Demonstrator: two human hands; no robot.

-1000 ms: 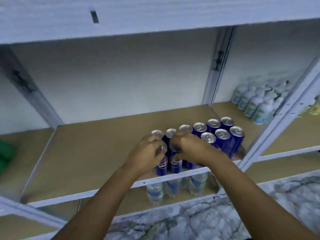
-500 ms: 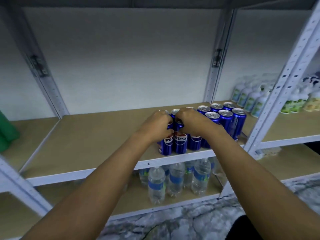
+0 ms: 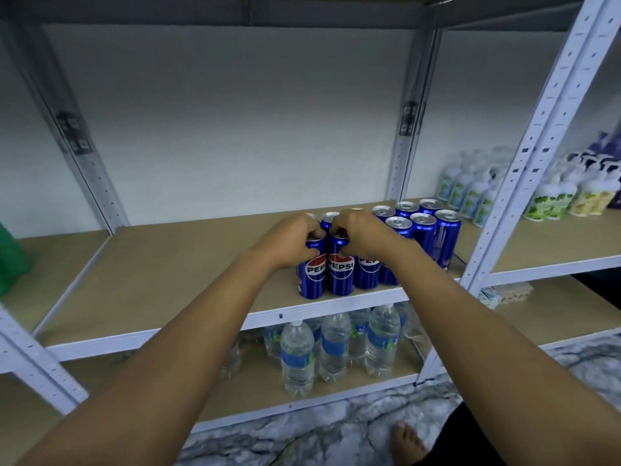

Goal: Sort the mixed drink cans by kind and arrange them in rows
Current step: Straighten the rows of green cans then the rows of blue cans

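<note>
Several blue Pepsi cans (image 3: 425, 235) stand in rows on the tan middle shelf (image 3: 168, 277), toward its right end. My left hand (image 3: 292, 240) grips the top of the front left can (image 3: 314, 275). Right beside it, my right hand (image 3: 364, 235) grips the top of the neighbouring front can (image 3: 341, 274). Both cans stand upright on the shelf near its front edge, touching each other. My hands hide the tops of the cans behind them.
Water bottles (image 3: 297, 354) stand on the lower shelf under the cans. White bottles with green labels (image 3: 470, 193) fill the right bay. A white upright post (image 3: 524, 156) stands right of the cans. A green thing (image 3: 10, 260) sits at the far left. The shelf left of the cans is bare.
The view has dropped from looking down on the cans to nearly level with them. Both hands keep gripping the two front cans, which now stand on the shelf.
</note>
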